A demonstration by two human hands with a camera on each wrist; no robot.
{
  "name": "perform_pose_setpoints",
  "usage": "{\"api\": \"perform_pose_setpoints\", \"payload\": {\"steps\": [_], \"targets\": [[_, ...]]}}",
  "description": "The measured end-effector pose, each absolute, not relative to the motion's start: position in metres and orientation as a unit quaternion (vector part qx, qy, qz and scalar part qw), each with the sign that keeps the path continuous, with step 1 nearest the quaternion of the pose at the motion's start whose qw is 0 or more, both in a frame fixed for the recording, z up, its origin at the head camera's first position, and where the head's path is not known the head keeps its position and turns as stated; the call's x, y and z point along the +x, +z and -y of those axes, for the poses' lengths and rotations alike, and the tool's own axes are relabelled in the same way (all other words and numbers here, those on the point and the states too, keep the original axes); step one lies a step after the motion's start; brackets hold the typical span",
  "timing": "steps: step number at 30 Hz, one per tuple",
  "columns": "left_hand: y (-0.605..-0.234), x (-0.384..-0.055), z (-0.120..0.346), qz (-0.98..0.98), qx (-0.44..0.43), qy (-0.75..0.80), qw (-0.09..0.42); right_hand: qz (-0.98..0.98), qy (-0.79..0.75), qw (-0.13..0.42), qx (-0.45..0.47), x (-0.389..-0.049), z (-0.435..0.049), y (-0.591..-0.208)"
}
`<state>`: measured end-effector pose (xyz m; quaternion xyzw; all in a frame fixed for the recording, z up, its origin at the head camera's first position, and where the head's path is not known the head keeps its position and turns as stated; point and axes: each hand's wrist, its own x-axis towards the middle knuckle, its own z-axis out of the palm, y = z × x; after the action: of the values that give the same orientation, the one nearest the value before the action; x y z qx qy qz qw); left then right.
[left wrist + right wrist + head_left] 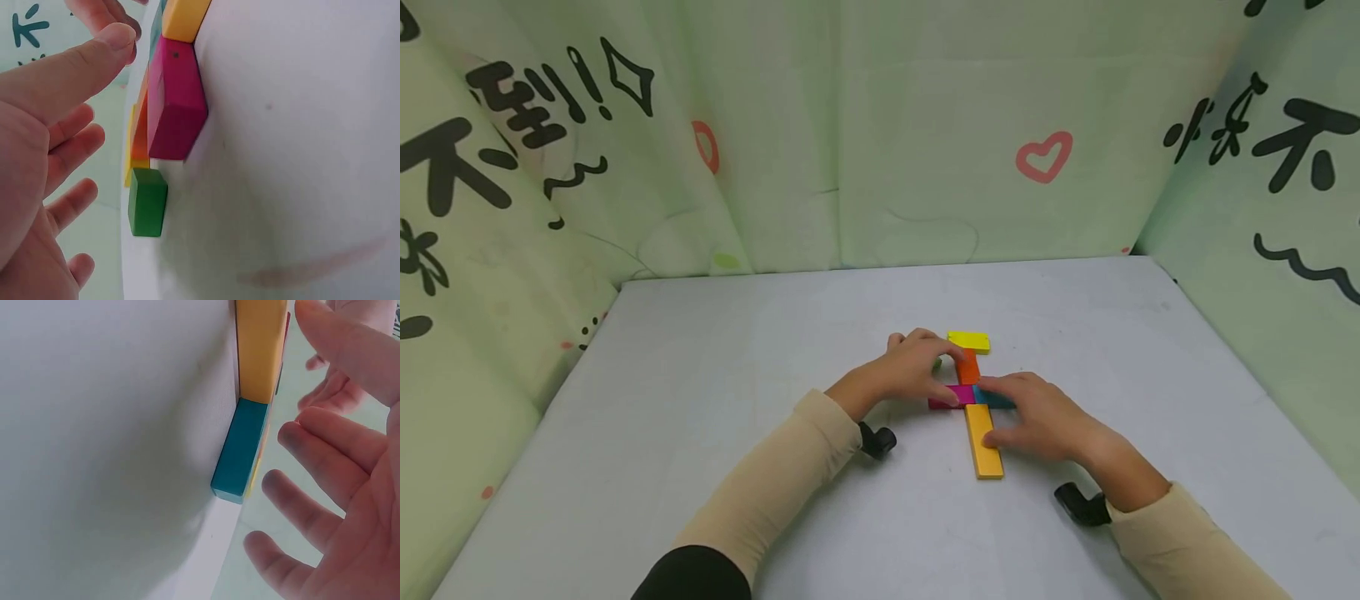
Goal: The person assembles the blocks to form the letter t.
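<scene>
From above, the left grip [912,368], loose and empty, mostly hides a green block [148,203] beside it. The right grip [1047,417], spread and empty, partly covers a teal block [240,449].

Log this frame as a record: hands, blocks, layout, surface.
left hand: fingers apart, near magenta block, no grip
right hand: fingers apart, near teal block and amber block, no grip
layout: magenta and teal end to end; amber runs from their join toward the person; orange block beyond, then yellow block
green block: left of orange block
surface: white table
</scene>
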<state>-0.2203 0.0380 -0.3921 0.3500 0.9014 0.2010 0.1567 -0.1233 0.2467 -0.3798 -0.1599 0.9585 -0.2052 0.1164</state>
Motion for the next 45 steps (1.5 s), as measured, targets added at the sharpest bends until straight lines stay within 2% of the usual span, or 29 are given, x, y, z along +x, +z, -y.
{"api": "perform_pose_setpoints", "payload": {"steps": [9,14,45], "targets": [[-0.398,-0.225,-0.027,-0.913,0.31,0.192,0.181,-0.954,-0.21,0.157,-0.147,-0.133,-0.244,-0.383],[-0.401,-0.227,-0.025,-0.919,0.299,0.193,0.171,-0.951,-0.216,0.172,-0.137,-0.134,-0.245,-0.384],[-0.405,-0.234,-0.02,-0.938,0.274,0.18,0.115,-0.956,-0.208,0.173,-0.118,-0.135,-0.244,-0.383]]}}
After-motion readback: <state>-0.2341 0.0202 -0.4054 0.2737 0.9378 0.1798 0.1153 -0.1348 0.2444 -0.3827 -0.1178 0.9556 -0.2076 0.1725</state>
